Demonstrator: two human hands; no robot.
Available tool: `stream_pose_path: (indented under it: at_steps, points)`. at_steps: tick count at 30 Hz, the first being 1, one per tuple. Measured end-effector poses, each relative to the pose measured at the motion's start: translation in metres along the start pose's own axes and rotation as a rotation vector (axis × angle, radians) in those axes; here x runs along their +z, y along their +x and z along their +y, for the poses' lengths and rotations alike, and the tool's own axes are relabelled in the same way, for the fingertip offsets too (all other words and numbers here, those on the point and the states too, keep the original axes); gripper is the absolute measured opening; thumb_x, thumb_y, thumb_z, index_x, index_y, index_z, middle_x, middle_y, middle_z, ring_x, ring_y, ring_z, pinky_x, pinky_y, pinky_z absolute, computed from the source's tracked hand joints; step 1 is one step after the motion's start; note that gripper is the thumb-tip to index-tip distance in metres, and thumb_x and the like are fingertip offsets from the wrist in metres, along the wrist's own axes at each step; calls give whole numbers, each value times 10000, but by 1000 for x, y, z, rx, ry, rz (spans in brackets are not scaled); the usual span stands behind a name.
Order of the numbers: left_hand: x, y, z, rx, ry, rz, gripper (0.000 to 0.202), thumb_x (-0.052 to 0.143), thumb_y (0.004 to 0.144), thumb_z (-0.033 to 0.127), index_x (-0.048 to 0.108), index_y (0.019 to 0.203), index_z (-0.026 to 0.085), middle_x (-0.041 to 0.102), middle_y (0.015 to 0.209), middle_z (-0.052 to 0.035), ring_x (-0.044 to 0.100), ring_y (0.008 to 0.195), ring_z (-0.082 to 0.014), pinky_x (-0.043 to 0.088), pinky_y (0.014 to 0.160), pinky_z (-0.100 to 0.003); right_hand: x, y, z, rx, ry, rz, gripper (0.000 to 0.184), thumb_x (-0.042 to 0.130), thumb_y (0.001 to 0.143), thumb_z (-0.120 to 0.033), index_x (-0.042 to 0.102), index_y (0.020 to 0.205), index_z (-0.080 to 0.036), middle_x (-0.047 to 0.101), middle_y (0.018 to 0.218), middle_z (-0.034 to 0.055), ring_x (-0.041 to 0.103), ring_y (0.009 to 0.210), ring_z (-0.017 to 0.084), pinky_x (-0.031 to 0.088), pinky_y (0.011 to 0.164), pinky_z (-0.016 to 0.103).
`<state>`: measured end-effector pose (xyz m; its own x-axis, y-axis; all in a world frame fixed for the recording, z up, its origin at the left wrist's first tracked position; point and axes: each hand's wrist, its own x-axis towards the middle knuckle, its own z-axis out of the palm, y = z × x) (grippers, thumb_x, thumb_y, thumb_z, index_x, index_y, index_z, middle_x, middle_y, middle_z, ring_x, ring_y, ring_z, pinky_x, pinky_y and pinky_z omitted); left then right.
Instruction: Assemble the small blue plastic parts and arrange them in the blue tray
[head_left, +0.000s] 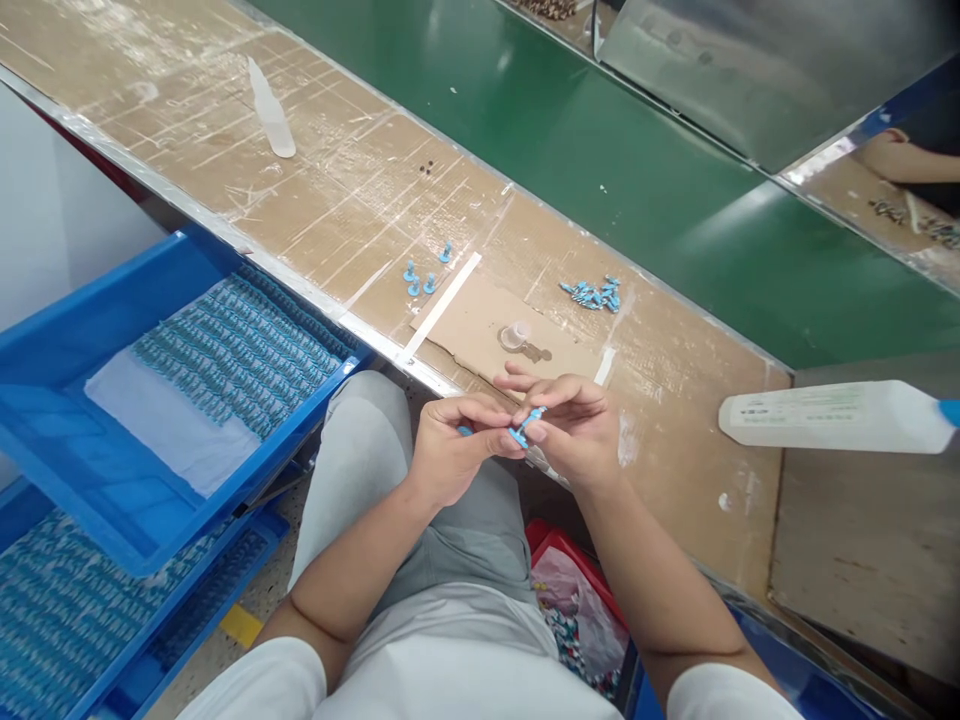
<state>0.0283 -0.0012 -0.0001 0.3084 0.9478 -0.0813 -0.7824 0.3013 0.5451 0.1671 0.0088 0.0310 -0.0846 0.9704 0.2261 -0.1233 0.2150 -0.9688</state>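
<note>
Close together over the table's near edge, both my hands meet at a small blue plastic piece [527, 428] with a round base. My right hand [577, 425] pinches it between thumb and fingers. Thumb and fingers of my left hand [465, 445] are closed at its base, and a second bit of blue shows by that hand's fingers. Just beyond, a small clear cup [515, 335] stands on a cardboard sheet [469, 320], beside a wet patch. Several blue pieces with round bases [414, 287] stand to the left. A pile of small blue parts [594, 294] lies to the right.
A white squeeze bottle [271, 110] lies far left; a large bottle [832, 416] lies right. Blue trays [187, 510] filled with rows of blue pieces are at my left. Below sits a red bin [544, 540]. Past the green belt [540, 130], another person's arm [907, 160] shows.
</note>
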Motion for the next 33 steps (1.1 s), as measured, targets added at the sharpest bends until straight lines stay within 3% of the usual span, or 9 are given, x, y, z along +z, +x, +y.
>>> stream_pose_path:
  at_steps: [4,8,11,16,22,29,33]
  points:
    - [4,-1,0,-114,10,74,221,839,625,226,680,765,163,651,695,11,593,507,-70,417,361,-133,0,-1,-1,81,90,36,154,803,704,-248,682,798,-264,756,795,-9,682,1036,223,483,1016,464]
    - [3,-2,-2,-150,7,62,234,823,658,249,632,755,153,579,618,43,344,395,14,235,344,-115,0,-2,-8,166,71,119,198,840,658,-245,684,779,-249,755,792,-1,718,915,215,583,856,396]
    - [2,-2,-6,-105,67,38,218,816,669,237,652,796,173,616,711,22,393,477,-4,284,416,-131,0,-2,-15,190,81,134,203,848,642,-219,700,778,-246,755,833,10,724,835,193,612,698,317]
    - [3,-3,-3,141,325,10,182,812,672,233,681,791,190,617,781,5,518,665,-67,414,594,-184,-1,-3,-23,167,8,112,183,850,634,-225,727,767,-250,751,799,19,715,757,176,604,721,328]
    - [0,-6,12,409,584,-129,193,808,679,219,682,823,195,573,771,-3,511,649,-82,370,526,-191,0,-4,-23,159,8,45,181,842,640,-220,759,793,-269,749,776,18,706,729,177,588,738,342]
    - [-4,-8,23,533,823,-249,152,737,758,196,639,873,189,499,830,-17,486,694,-97,372,520,-198,2,-3,-20,140,23,-23,211,841,637,-209,771,821,-284,746,752,10,699,741,184,573,803,378]
    - [-3,-9,29,584,891,-316,89,670,814,183,611,879,196,530,847,-32,517,774,-132,424,610,-237,3,-4,-21,127,41,-75,209,843,644,-229,772,830,-290,742,721,-3,696,702,177,555,886,424]
